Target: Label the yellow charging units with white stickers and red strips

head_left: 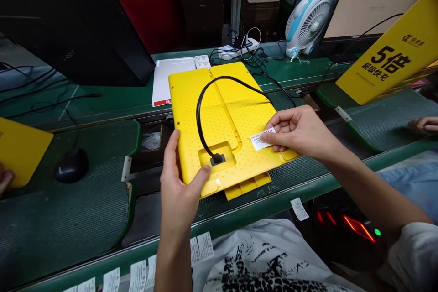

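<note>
In front of me a yellow plastic panel (191, 114) lies tilted over the conveyor, its dotted face up. A black cable (199, 114) is plugged into a socket in a recess and arcs over to the right edge. My left hand (181, 173) grips the panel's near left corner, thumb on the face and fingers along the side. Between the thumb and fingers of my right hand (290, 132) is a small white printed label (257, 141), held against or just above the panel's right part; I cannot tell which. Another yellow piece (248, 185) shows beneath the near edge.
White labels (205, 245) hang along the bench's front edge. Behind the panel are a white sheet (174, 70), a power strip (238, 48) and a fan (310, 20). A black mouse (71, 165) is at left. Other people's hands (424, 125) show at both sides, near yellow panels (386, 50).
</note>
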Available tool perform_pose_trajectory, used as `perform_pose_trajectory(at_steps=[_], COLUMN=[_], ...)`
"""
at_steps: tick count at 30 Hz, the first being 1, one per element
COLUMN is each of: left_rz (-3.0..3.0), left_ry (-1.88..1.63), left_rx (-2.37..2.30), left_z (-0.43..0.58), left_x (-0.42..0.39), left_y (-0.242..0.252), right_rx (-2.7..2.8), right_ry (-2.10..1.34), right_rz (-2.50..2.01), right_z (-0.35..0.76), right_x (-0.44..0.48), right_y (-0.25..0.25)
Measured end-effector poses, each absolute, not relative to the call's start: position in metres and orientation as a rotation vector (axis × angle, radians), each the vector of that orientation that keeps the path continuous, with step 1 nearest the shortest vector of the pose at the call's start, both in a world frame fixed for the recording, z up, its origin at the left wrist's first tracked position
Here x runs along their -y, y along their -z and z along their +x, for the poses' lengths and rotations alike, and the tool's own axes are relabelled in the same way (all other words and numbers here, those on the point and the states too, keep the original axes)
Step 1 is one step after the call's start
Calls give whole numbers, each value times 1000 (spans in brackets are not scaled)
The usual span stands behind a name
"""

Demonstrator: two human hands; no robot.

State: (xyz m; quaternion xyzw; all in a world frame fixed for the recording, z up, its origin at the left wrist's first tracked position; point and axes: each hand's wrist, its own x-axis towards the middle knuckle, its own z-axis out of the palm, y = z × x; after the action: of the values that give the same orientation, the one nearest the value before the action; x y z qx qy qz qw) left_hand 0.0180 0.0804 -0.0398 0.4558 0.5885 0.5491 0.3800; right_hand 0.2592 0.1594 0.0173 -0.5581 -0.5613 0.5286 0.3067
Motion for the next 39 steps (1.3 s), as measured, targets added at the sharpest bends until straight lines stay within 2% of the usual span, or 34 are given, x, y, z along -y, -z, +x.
perform_pose_trajectory(at_steps=[30, 33, 39], left_rz=[1106, 1098, 1116], left_ry=[-1396, -1401, -1377], left_rx=[-1518, -1512, -1526], left_z=[17, 17, 16], left_x=[-81, -81, -80], left_y=[40, 39, 38], right_rx=[1572, 1839, 2444], right_ry=[-1363, -1156, -356], right_rz=[-1532, -1565, -1659], right_z=[256, 254, 248], right_x=[-162, -164, -157], right_y=[-16, -24, -44])
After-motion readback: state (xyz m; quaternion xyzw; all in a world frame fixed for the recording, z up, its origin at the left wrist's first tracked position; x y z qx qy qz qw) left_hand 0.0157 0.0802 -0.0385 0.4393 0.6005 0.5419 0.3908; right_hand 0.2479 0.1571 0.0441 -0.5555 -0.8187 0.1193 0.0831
